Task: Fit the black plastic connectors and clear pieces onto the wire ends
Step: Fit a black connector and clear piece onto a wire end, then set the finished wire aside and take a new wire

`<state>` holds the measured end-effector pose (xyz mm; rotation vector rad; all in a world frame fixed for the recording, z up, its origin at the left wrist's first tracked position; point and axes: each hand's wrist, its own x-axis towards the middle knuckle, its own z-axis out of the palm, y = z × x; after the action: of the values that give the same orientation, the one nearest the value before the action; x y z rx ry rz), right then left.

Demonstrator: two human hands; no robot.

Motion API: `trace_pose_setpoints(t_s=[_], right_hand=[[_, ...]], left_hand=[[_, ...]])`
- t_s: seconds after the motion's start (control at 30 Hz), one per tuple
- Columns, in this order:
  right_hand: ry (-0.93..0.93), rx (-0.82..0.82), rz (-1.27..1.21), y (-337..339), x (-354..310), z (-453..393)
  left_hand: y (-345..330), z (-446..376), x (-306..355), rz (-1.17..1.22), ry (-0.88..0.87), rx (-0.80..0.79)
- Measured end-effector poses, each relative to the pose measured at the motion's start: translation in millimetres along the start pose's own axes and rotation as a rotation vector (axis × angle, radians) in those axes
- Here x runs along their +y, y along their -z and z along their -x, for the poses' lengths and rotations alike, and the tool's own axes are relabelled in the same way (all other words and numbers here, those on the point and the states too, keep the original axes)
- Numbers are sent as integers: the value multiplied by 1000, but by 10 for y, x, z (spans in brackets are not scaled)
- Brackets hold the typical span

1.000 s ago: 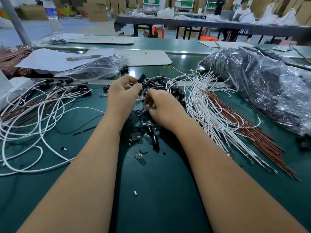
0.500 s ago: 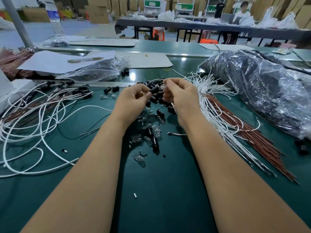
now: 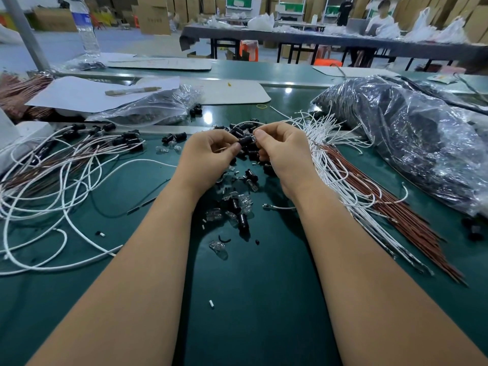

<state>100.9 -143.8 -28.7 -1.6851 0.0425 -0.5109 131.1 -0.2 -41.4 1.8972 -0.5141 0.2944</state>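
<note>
My left hand (image 3: 208,154) and my right hand (image 3: 284,149) meet above the green table (image 3: 250,299). Between their fingertips they pinch a black connector (image 3: 245,140), with a clear piece (image 3: 254,138) at its right end under my right thumb. A white wire (image 3: 245,124) arcs over the hands. Loose black connectors (image 3: 241,220) and clear pieces (image 3: 219,248) lie scattered below the hands. A bundle of white and brown wires (image 3: 356,191) fans out to the right. Wires fitted with black connectors (image 3: 79,154) lie at the left.
A large dark plastic bag (image 3: 412,143) fills the right side. A smaller clear bag (image 3: 148,112), white paper with a marker (image 3: 132,91) and a water bottle (image 3: 85,27) stand at the back left. A person sits at a far table (image 3: 330,40).
My right hand rose from the pile of parts and came up to my left hand. Both hands now pinch the black connector together, a little farther from me.
</note>
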Motion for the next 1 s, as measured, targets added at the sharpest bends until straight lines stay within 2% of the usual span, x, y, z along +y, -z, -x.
trace_pose_setpoints(t_s=[0.23, 0.6, 1.0], right_hand=[[41, -36, 111, -9, 14, 15], [46, -54, 140, 20, 19, -18], [-1, -91, 20, -11, 34, 18]], left_hand=[[12, 37, -1, -75, -32, 22], [43, 23, 42, 22, 38, 32], [19, 2, -3, 129, 67, 32]])
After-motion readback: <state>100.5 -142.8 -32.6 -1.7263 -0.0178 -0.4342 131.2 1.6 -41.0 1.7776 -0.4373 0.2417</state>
